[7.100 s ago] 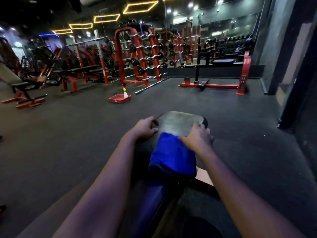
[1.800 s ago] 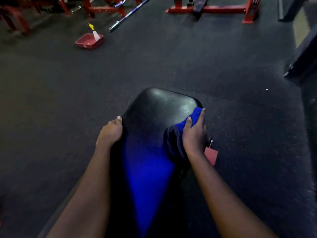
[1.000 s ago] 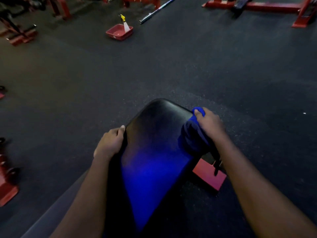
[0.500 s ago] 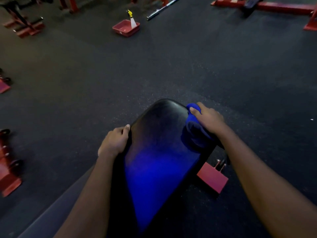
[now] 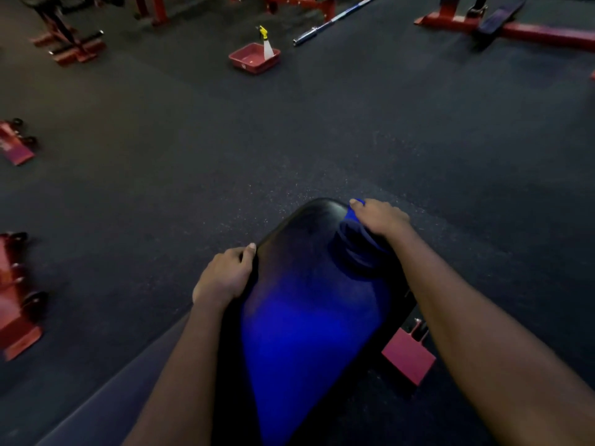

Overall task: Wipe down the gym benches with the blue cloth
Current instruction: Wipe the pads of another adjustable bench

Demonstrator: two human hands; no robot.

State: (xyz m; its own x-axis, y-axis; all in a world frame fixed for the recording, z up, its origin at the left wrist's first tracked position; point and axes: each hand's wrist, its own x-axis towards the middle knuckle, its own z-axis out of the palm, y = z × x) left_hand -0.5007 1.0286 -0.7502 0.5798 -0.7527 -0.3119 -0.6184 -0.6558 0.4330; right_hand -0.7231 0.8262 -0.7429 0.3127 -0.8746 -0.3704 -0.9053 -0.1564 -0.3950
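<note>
A black padded gym bench [image 5: 299, 252] runs away from me in the lower middle, its near part lit blue. The blue cloth [image 5: 354, 249] lies bunched on the pad's far right edge. My right hand [image 5: 378, 218] presses on top of it, fingers curled over the cloth at the pad's corner. My left hand [image 5: 225, 275] grips the pad's left edge, thumb on top. Most of the cloth is hidden under my right hand.
A red bench foot [image 5: 408, 357] sticks out on the floor to the right. A red tray [image 5: 254, 57] with a spray bottle [image 5: 266, 43] sits far ahead. A barbell [image 5: 335, 19] and red frames [image 5: 521, 29] line the back; red equipment [image 5: 16, 304] stands left.
My right hand has slid the cloth along the right edge toward the pad's far corner. My left hand stays on the left edge. The view has shifted a little.
</note>
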